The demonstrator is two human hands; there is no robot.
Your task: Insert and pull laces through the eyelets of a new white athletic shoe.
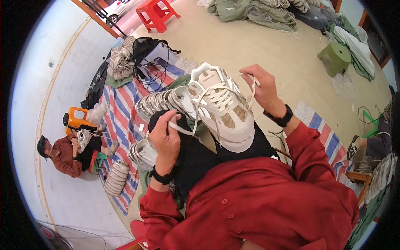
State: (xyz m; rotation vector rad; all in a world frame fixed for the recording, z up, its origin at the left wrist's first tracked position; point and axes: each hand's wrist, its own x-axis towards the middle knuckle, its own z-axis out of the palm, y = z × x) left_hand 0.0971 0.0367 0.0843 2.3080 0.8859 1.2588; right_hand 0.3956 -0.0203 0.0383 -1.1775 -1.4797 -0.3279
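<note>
A white and beige sneaker [235,131] rests on my lap, its toe toward me and its tongue pointing away. White laces [221,98] run criss-cross through its eyelets, and one loose end goes out to each side. On the left, my left hand [166,139] is closed in a pinch on one lace end, which hangs in a curve back to the shoe. My right hand [262,87] pinches the other end, raised to the right of the sneaker. Just left of the sneaker lies a row of nested pale shoes [160,104]; another pale shoe [143,153] sits nearer me.
A striped sheet [121,108] covers the floor at left, with a stack of shoes [117,178] on it. Another person [66,156] sits there holding a shoe. A red stool [156,14] and a green stool [334,58] stand farther off. Sacks [271,16] lie at the back.
</note>
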